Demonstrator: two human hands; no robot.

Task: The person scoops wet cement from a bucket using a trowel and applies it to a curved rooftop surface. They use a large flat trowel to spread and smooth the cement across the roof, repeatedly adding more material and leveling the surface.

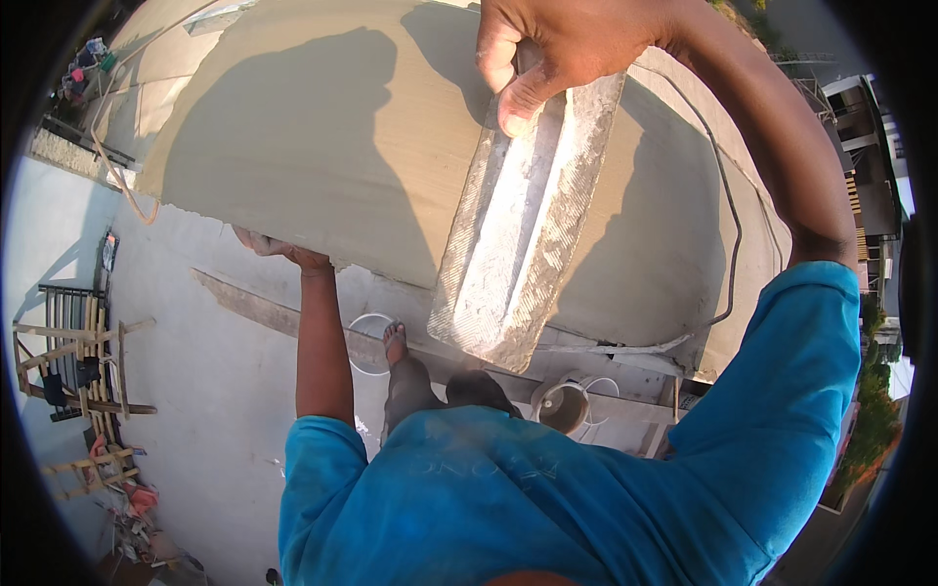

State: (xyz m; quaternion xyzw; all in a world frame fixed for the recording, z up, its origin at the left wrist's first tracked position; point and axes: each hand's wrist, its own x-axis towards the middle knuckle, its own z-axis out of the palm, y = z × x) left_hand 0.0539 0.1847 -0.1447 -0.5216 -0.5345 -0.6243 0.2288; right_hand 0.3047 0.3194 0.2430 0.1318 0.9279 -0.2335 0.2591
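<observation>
In front of me a broad surface is coated with smooth grey-brown wet plaster (283, 146), and shadows fall across it. At the upper middle, my right hand (572, 49) is closed on a long plastering float (508, 234). The float's ribbed face is crusted with pale cement, and it slants down toward me over the plaster. Whether it touches the plaster I cannot tell. My left hand (278, 246) is at the lower left edge of the plastered surface, on the end of my outstretched arm. Its fingers are largely hidden by that edge.
A thin dark cable (731, 225) curves along the right side, and a pale hose (106, 156) hangs at the far left. Below me are a long board (254, 308), a bucket (564, 406) and a white-rimmed bucket (369, 366) near my foot. Wooden frames (88, 352) stand left.
</observation>
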